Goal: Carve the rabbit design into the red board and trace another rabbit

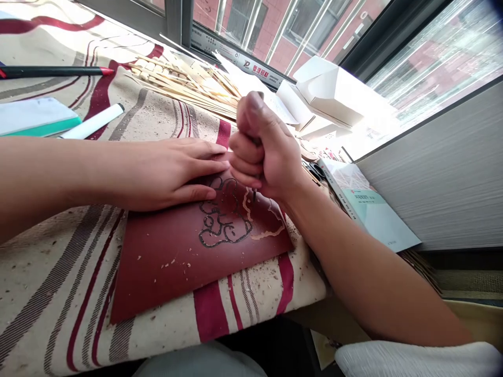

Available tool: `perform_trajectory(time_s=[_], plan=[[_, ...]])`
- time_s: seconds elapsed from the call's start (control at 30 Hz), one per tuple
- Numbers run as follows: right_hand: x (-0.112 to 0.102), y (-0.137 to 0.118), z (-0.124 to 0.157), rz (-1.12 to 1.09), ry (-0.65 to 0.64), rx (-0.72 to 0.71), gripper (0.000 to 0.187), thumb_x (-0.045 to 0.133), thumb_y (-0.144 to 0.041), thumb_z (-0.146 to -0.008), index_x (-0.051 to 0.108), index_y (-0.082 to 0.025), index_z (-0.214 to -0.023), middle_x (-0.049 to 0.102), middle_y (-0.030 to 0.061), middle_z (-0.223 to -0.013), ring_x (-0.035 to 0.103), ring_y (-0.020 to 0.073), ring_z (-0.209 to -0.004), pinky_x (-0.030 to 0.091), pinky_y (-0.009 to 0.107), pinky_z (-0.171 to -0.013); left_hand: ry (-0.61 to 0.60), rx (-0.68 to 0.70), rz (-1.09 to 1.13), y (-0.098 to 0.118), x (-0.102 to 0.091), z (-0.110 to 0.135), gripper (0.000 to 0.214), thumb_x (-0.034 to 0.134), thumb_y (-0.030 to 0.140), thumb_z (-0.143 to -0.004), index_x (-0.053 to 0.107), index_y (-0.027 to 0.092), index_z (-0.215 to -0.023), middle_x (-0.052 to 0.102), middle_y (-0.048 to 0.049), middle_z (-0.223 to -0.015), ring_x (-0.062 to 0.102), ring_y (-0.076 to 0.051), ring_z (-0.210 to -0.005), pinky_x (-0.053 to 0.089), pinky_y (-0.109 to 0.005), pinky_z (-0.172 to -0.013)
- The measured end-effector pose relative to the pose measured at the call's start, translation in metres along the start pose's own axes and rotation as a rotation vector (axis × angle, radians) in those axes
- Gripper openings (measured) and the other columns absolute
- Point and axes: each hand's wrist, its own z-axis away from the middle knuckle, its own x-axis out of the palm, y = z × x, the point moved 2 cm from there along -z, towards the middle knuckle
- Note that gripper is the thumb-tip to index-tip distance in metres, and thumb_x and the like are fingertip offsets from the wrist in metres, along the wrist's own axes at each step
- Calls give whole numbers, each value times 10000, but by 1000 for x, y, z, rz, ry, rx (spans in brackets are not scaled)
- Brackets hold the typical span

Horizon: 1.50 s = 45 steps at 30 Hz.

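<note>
- pressing on a dark red lino sheet [188, 262], the left hand [165, 175] lay flat, fingers slightly spread
- the right hand [263, 146] made a tight fist, fingers curled around a small carving tool [254, 196], only its tip showing at the sheet
- the sheet lay on a striped cloth [55, 293], near the middle of the view, with a dark squiggly outline and pale shavings on it
- bamboo strips [184, 89] sat far left, a white marker [94, 121] left, a book [365, 209] right
</note>
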Motion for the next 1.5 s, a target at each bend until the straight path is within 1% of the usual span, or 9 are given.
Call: perform_trajectory(time_s=[0.17,0.23,0.47,0.7,0.93,1.0,1.17,1.4,1.5], plan=[[-12,11,-12,52,511,-81,591,779,-561,-1028,345,-264,-758,238,-147,-515,152,46,-405,147,175,-368,-76,25,-24,-4,2,-2,933,143,829,-1075,492,262,-1729,568,-143,-1677,572,-407,-1530,416,-567,-1324],[-12,12,-13,55,585,-97,606,770,-555,-1037,326,-263,-746,235,-145,-508,153,47,-409,135,178,-375,-73,37,-21,-3,2,-3,930,132,819,-1079,482,260,-1734,568,-144,-1673,580,-403,-1521,416,-560,-1321],[-2,3,-2,-18,22,23,534,836,-464,-996,422,-244,-740,254,-144,-539,123,32,-428,162,149,-368,-101,25,-9,6,-3,0,948,103,791,-1104,556,178,-1668,579,-91,-1691,507,-320,-1553,307,-461,-1384],[-9,9,-8,-21,472,3,534,686,-449,-1107,338,-253,-753,208,-141,-514,94,51,-424,122,148,-370,-87,-17,8,-4,2,-2,972,189,892,-1027,500,292,-1725,566,-78,-1661,562,-386,-1530,396,-521,-1328],[-5,1,-1,-76,-94,67,499,728,-419,-1065,398,-250,-732,164,-134,-550,60,56,-451,128,140,-367,-105,9,31,3,-3,0,945,190,821,-1091,516,181,-1705,497,-114,-1769,464,-369,-1602,267,-522,-1402],[-7,4,-4,-77,-47,73,533,793,-437,-1013,386,-251,-723,155,-139,-552,55,53,-461,126,139,-364,-105,6,46,1,-2,0,945,206,833,-1084,527,191,-1698,486,-105,-1781,447,-373,-1619,253,-525,-1407],[-11,11,-6,-41,425,-14,561,747,-457,-1049,326,-257,-736,176,-134,-555,73,63,-465,131,144,-368,-102,-10,15,-6,2,-1,943,236,864,-1048,480,265,-1735,457,-36,-1803,368,-386,-1686,246,-561,-1403],[-2,-1,4,-80,-79,30,588,768,-495,-1009,321,-254,-715,160,-132,-530,55,55,-444,121,150,-363,-156,29,-10,1,-6,2,861,250,756,-1134,454,186,-1745,402,-125,-1839,363,-367,-1688,274,-554,-1397],[-9,3,-3,-87,-61,63,667,840,-538,-921,269,-256,-722,155,-132,-520,45,58,-447,135,145,-342,-142,36,-22,-1,-5,4,873,240,769,-1137,455,179,-1744,408,-139,-1834,373,-373,-1682,270,-566,-1396]])
